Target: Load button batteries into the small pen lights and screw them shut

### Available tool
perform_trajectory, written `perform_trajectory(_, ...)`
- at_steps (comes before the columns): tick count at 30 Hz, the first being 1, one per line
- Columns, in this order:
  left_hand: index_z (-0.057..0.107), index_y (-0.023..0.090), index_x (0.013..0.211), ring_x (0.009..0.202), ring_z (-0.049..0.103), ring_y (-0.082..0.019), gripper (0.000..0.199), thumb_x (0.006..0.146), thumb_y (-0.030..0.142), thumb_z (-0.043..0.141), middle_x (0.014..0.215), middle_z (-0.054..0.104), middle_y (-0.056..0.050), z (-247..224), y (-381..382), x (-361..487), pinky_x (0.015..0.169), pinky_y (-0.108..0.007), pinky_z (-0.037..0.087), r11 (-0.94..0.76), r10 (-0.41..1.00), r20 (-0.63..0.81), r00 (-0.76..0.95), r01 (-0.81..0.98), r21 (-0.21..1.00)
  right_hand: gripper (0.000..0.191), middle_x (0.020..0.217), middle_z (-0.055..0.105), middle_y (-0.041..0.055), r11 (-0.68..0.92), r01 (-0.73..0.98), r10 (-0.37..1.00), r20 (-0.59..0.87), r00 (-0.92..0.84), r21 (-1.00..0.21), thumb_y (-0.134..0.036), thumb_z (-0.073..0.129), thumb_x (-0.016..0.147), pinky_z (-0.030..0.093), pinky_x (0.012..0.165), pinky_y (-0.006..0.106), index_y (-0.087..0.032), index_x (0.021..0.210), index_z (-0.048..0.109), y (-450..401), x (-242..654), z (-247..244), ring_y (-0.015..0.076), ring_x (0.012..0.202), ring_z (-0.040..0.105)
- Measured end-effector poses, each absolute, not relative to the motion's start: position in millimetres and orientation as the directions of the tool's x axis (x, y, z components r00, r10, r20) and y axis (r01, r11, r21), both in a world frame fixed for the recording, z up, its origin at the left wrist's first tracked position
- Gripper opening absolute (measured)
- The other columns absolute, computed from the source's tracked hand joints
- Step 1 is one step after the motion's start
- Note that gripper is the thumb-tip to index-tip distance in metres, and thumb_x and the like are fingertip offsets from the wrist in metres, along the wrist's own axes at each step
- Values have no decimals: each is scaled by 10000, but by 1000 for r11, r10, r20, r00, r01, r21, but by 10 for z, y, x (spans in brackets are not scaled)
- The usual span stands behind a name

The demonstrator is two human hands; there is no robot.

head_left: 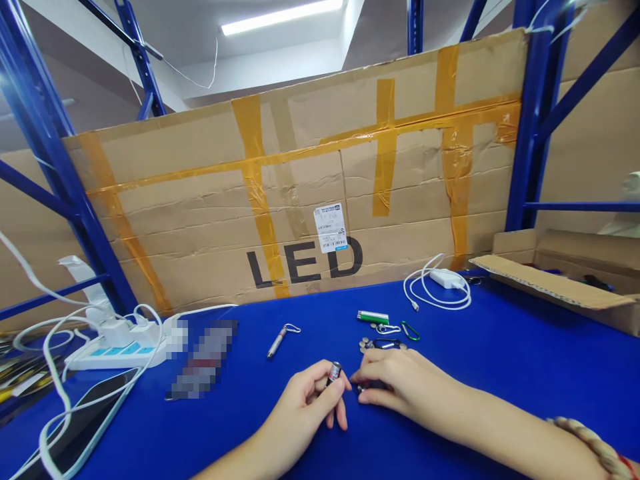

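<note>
Near the front middle of the blue table, my left hand (315,403) pinches a small dark cylinder (334,372) with a silvery end, held upright between thumb and fingers. Just to its right, my right hand (387,380) has its fingers bent down at the table around a small dark and shiny piece (361,389), mostly hidden. Beyond the right hand lie a black carabiner (387,343) and several small round discs (363,345). Farther back are a green and silver tube (373,317), a silver carabiner (388,329) and a green carabiner (411,331). A silver penlight with a clip (277,343) lies left of them.
A white cable with adapter (447,279) lies at the back right, near an open cardboard box (555,283). At the left are a power strip (120,353), loose cables and a phone (90,417). A cardboard wall (200,227) stands behind.
</note>
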State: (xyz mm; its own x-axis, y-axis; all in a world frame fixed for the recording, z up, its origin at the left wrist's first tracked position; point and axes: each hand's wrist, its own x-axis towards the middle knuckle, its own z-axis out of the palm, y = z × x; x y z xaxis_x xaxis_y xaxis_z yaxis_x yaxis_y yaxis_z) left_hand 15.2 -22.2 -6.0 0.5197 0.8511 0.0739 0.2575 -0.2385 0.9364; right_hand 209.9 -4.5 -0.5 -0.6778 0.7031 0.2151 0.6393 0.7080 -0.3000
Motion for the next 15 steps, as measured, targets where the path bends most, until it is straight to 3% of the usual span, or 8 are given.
perform_trajectory(7,481,115,854,550,417,-106,362,865,471,416,598,539,-19,-26,-236,148,520,-210,290,-246,851,71,521,275,929,248,931,640,20,730,577,675,252,-693,-367,-300,615,812,407,680,225,-216,1045,624,-49,2078,-19,162,840,595)
perform_trajectory(11,487,114,859,553,418,-107,346,867,454,421,596,540,-17,-25,-251,149,535,-211,303,-235,850,60,524,275,932,294,958,634,22,684,650,726,213,-654,-332,-368,629,790,388,611,226,-239,1053,636,-66,2093,21,168,811,598)
perform_trajectory(15,491,114,862,560,423,-111,345,873,451,419,599,543,-19,-31,-264,147,552,-214,315,-236,852,60,520,278,931,240,973,619,15,696,643,714,214,-667,-318,-324,603,816,403,625,228,-257,1043,642,-69,2106,26,160,801,597)
